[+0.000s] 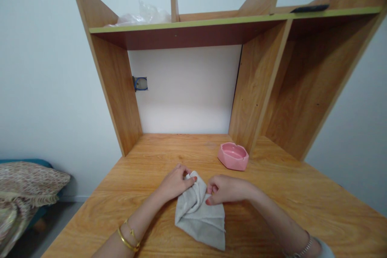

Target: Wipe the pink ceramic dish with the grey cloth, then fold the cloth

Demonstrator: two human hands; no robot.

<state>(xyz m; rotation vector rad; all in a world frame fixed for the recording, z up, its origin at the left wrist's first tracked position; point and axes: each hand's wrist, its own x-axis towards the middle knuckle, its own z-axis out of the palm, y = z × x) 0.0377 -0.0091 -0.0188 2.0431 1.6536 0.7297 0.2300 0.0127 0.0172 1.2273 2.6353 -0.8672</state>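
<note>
My feed: left hand (177, 182) pinches grey cloth (202, 221) at far end | long axis runs nearward-right from it | right hand (228, 189) curled at cloth's right edge, can't tell grip

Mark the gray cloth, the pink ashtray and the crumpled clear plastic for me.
Gray cloth (202, 218), head view, lower part.
Pink ashtray (236, 164), head view, front wall.
Crumpled clear plastic (148, 15), head view, middle.

On my head-camera feed, I can read no text, label, brand, number or sign on any surface in view.
</note>
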